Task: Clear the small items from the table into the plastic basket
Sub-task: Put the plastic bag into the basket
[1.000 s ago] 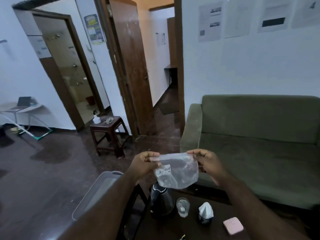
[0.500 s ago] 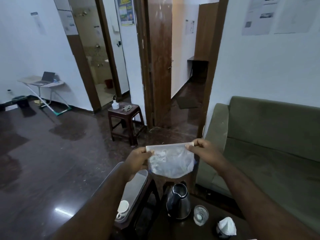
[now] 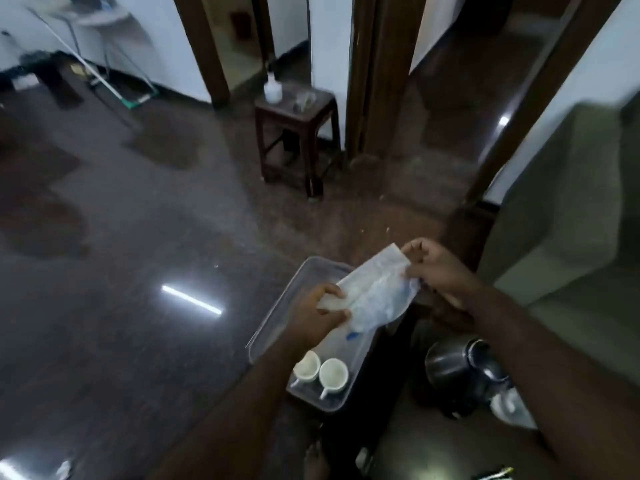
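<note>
Both hands hold a clear plastic bag (image 3: 375,292) stretched slantwise over the plastic basket (image 3: 277,320). My left hand (image 3: 317,315) pinches its lower left corner, low over the basket. My right hand (image 3: 438,268) grips the upper right corner, higher and past the basket's right side. The translucent basket stands to the left of the dark table (image 3: 429,441) and has two white cups (image 3: 320,370) at its near end. A dark kettle (image 3: 460,372) and a clear glass (image 3: 509,407) stand on the table, partly behind my right forearm.
A green sofa (image 3: 571,209) fills the right side. A small wooden stool (image 3: 298,133) with a white bottle stands ahead near the door frames. Glossy dark floor spreads to the left. A bare foot (image 3: 317,459) shows below the basket.
The view has tipped down and left. Both hands brought the bag down from chest height to just over the basket, the left hand dropping lower so the bag now slants.
</note>
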Motion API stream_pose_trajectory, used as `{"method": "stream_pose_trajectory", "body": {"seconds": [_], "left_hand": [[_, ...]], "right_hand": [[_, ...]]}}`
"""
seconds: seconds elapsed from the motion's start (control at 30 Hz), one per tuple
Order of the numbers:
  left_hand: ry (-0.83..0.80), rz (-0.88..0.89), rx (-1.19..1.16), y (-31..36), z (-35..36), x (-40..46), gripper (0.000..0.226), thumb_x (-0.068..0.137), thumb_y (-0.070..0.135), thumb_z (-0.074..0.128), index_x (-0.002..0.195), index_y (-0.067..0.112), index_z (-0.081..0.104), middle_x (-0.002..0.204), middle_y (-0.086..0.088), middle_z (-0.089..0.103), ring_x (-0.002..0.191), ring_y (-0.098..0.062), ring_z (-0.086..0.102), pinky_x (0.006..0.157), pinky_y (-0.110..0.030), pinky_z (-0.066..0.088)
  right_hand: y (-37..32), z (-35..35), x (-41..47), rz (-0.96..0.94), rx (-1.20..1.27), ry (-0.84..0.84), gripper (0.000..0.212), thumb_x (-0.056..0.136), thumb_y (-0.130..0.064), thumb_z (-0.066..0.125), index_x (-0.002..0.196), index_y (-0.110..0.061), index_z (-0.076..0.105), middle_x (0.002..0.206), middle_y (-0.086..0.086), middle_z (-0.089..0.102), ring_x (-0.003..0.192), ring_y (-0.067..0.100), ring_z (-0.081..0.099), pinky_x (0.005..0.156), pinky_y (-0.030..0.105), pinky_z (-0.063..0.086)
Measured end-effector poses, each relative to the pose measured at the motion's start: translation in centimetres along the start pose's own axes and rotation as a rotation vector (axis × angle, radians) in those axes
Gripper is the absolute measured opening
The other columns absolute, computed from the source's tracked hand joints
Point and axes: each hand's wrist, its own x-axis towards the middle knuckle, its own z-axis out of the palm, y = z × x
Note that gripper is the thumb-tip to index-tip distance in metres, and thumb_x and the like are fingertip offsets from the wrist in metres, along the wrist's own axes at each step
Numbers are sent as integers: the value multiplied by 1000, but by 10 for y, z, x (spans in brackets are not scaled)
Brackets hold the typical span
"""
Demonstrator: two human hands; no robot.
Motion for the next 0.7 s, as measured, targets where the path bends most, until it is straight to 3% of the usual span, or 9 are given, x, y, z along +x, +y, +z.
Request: {"method": "stream_pose_trajectory", "body": {"seconds": [0.07, 0.2, 0.3, 0.37, 0.43, 0.5, 0.53, 0.6, 0.7], "left_hand": [[-4, -47, 112, -36, 2, 23, 20, 80, 6, 79, 95, 6, 66, 92, -9, 65, 77, -18, 60, 74, -29, 50], [-18, -184, 204, -101, 21, 65, 26, 78, 20, 82, 99, 14, 68, 100, -2, 65, 82, -12, 60, 75, -26, 51], [-65, -275, 270, -142, 30, 90, 24, 79, 34, 80, 95, 22, 66, 89, 4, 64, 61, -3, 55, 54, -19, 49], [-112, -336, 328, -162, 33, 103, 24, 79, 43, 77, 86, 25, 62, 83, 4, 63, 67, -10, 59, 64, -28, 56], [-126, -307, 551, -176, 36, 111, 25, 78, 48, 74, 81, 29, 59, 97, 2, 64, 91, -20, 61, 88, -39, 54], [-98, -196, 762, -180, 42, 110, 31, 76, 46, 73, 99, 32, 59, 121, -3, 54, 112, -28, 53, 101, -43, 44], [-92, -132, 826, -181, 48, 107, 45, 76, 42, 72, 115, 28, 55, 131, -4, 47, 117, -31, 49, 104, -43, 41], [-106, -53, 878, -182, 59, 102, 66, 78, 39, 68, 137, 25, 41, 145, -5, 35, 123, -34, 43, 104, -45, 39], [-163, -48, 938, -185, 71, 99, 71, 85, 37, 63, 147, 28, 31, 156, -3, 26, 128, -33, 39, 101, -45, 41]], "right_hand": [[25, 26, 39, 18, -92, -24, 37, 77, 18, 63, 103, -7, 62, 90, 16, 63, 80, 24, 57, 67, 32, 47], [84, 66, 102, 56, -241, -111, 37, 76, 18, 62, 109, 4, 63, 86, 11, 65, 76, 20, 58, 59, 24, 47], [118, 92, 132, 1, -368, -132, 33, 75, 11, 66, 104, -4, 66, 80, 0, 62, 72, 11, 57, 63, 15, 45], [134, 106, 147, -49, -455, -164, 32, 75, 6, 66, 102, -10, 67, 79, -8, 59, 73, 7, 58, 60, 7, 43], [149, 119, 156, -81, -546, -206, 31, 77, 1, 65, 102, -17, 65, 89, -2, 64, 86, 17, 63, 67, 21, 47], [157, 129, 157, -117, -717, -214, 28, 80, -7, 64, 103, -23, 62, 99, 0, 68, 93, 20, 64, 71, 26, 45], [160, 133, 156, -148, -829, -212, 27, 82, -10, 62, 105, -25, 61, 104, 0, 68, 97, 21, 63, 75, 28, 46], [163, 143, 149, -212, -1004, -221, 29, 87, -14, 59, 114, -24, 60, 115, 2, 64, 107, 23, 61, 88, 35, 50], [167, 153, 132, -275, -1124, -223, 33, 89, -17, 55, 121, -24, 58, 120, 3, 57, 111, 26, 58, 91, 40, 49]]}}
